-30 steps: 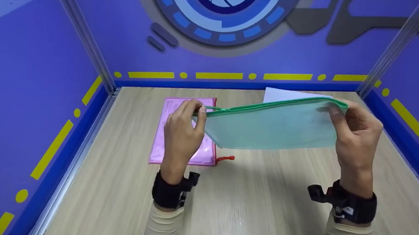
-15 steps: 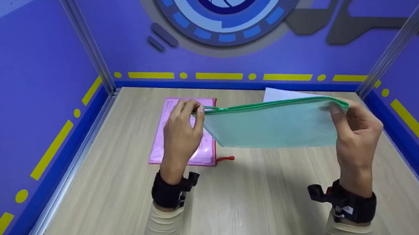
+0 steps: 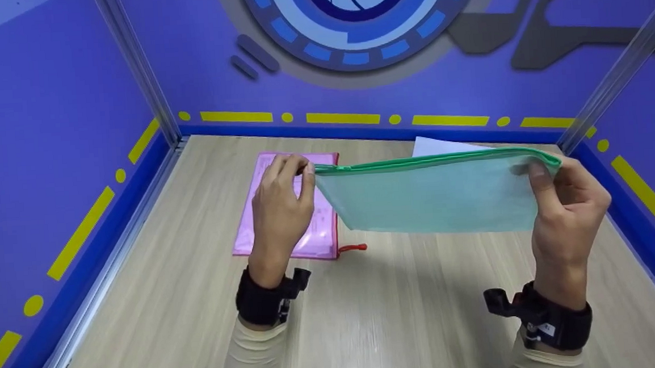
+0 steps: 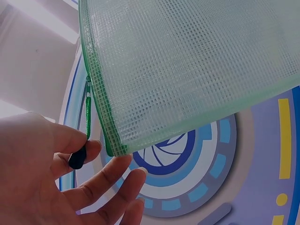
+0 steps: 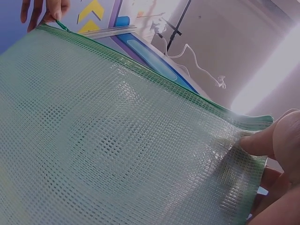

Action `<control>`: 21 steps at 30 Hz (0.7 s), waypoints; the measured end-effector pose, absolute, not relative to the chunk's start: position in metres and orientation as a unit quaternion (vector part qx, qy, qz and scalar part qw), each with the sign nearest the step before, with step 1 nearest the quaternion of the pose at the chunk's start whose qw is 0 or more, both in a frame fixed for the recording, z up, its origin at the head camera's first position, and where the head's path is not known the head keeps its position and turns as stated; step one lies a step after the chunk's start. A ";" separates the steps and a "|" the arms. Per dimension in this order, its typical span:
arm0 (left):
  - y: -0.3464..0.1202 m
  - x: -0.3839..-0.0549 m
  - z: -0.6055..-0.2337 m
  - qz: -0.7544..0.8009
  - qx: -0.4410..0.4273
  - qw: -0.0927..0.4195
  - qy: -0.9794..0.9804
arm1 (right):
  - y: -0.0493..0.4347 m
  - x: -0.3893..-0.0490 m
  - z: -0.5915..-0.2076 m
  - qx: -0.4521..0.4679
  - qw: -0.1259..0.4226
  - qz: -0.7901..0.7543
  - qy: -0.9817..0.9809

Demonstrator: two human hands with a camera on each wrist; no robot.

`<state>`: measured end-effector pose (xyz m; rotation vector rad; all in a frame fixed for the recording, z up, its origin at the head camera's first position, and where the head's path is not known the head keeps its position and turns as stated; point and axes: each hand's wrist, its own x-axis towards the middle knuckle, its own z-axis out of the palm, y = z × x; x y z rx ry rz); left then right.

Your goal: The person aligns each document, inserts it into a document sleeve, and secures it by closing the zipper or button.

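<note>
A translucent green mesh zipper pouch (image 3: 430, 197) hangs above the table, its green zipper edge uppermost. My right hand (image 3: 571, 209) grips the pouch's right top corner, thumb on the near face and fingers behind. At the other end, my left hand (image 3: 283, 206) pinches the green zipper pull cord (image 4: 88, 115) between thumb and forefinger. The cord's dark tip (image 4: 77, 158) sticks out below them. In the left wrist view the slider (image 4: 88, 79) sits a short way from the pouch's end, and the other fingers are spread near that corner.
A pink zipper pouch (image 3: 245, 234) with a red edge and red pull (image 3: 354, 248) lies on the table (image 3: 404, 316), partly behind my left hand. White paper (image 3: 444, 146) lies at the back right, partly covered by the green pouch. Blue panels (image 3: 356, 91) surround the table.
My right hand has shifted a little to the right with the pouch corner. My left hand has moved slightly left, the zipper slider with it.
</note>
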<state>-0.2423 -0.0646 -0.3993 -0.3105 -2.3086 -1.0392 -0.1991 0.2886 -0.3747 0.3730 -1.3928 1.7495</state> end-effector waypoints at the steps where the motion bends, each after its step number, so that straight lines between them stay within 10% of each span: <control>1: -0.065 -0.242 -0.399 -0.390 -0.116 0.291 -0.866 | 0.289 -0.199 -0.375 0.148 0.423 0.699 -0.556; 21: -0.075 -0.244 -0.400 -0.419 -0.038 0.283 -0.862 | 0.299 -0.198 -0.374 0.118 0.431 0.718 -0.533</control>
